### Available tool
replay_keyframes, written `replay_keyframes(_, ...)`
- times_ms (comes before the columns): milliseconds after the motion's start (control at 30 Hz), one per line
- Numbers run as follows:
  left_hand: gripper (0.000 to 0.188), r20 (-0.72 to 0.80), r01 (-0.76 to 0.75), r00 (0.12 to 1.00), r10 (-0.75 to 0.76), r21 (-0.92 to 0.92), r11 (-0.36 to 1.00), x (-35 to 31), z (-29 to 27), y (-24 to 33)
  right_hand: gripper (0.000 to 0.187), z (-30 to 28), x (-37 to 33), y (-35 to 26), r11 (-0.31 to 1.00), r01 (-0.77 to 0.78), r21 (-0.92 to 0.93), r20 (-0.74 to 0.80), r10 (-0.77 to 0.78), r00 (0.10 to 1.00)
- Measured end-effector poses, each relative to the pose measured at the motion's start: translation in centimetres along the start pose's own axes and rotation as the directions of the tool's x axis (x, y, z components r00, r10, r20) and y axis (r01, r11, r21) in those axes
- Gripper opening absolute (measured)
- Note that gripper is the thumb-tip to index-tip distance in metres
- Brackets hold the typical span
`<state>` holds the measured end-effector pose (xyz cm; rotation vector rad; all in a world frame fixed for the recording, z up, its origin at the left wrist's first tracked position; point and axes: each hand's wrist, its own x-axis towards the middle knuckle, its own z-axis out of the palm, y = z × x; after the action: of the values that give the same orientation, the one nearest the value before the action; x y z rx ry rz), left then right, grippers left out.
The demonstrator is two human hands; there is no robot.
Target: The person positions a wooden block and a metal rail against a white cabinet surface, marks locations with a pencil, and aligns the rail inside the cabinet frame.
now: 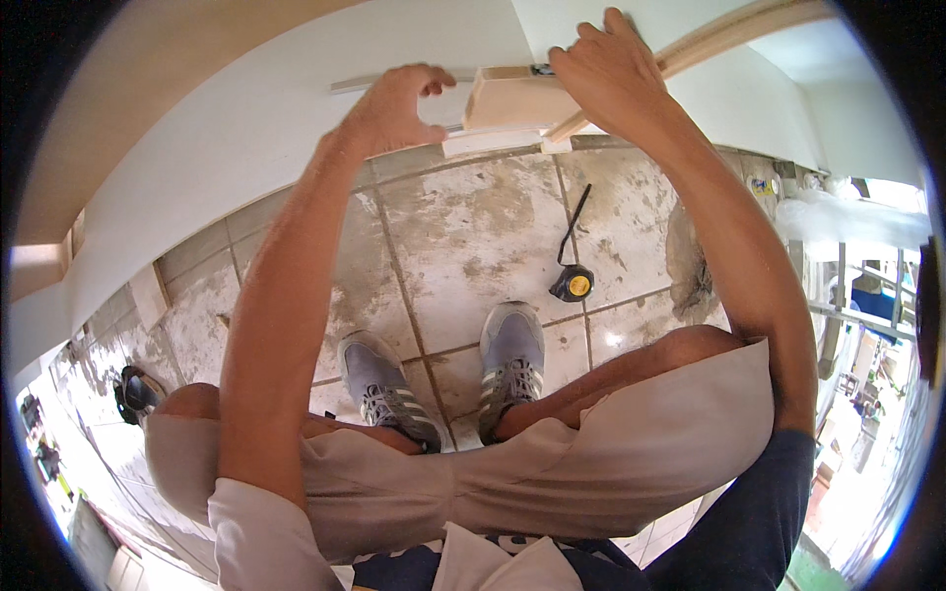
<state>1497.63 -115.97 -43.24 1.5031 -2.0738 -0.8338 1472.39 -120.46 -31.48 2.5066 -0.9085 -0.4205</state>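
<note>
A pale wooden board (522,102) stands on edge at the far side, against white panels. My right hand (613,77) is closed over its right end, beside a small dark fitting (543,70) on the top edge; the fingertips are partly hidden. Just left of the board, my left hand (399,106) is raised with thumb and fingers curved apart and nothing between them. Behind that hand a thin metal rail (357,85) runs along the white panel (266,138). From behind my right hand a long wooden strip (734,32) extends to the upper right.
A black and yellow tape measure (574,284) lies on the stained tile floor (453,231), its strap stretched away from me. My shoes stand close by. A dark object (138,394) sits at left. Clear plastic wrap (847,219) and a metal frame (862,315) are at right.
</note>
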Motion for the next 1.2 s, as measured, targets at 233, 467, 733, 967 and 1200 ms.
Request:
replay_keyframes(233,0.034,-0.022,0.004,1.000,0.001,0.217,0.976,-1.7,3.8,-2.7,0.007,0.5,-0.1,0.3,0.999,0.031,-0.036,-0.046,-0.033,0.998)
replay_keyframes(467,0.026,-0.021,0.028,0.999,-0.026,0.106,0.994,-1.6,3.9,-3.1,0.008,0.1,0.2,0.1,0.988,0.013,-0.151,-0.045,-0.020,0.999)
replay_keyframes(733,0.022,0.002,0.030,1.000,-0.030,0.113,0.993,-1.1,4.1,-3.5,0.010,-1.4,1.4,-0.4,0.989,0.020,-0.145,0.137,0.000,0.991)
replay_keyframes(967,0.019,-0.016,0.018,1.000,-0.018,0.032,0.999,-0.8,4.8,-3.8,0.011,-1.2,1.7,-0.1,0.996,0.010,-0.092,0.163,0.006,0.987)
replay_keyframes(1200,0.016,-0.055,0.016,0.998,-0.020,-0.060,0.998,-0.9,4.9,-4.1,0.013,-1.2,1.8,-0.3,0.996,-0.007,-0.094,0.162,0.022,0.987)
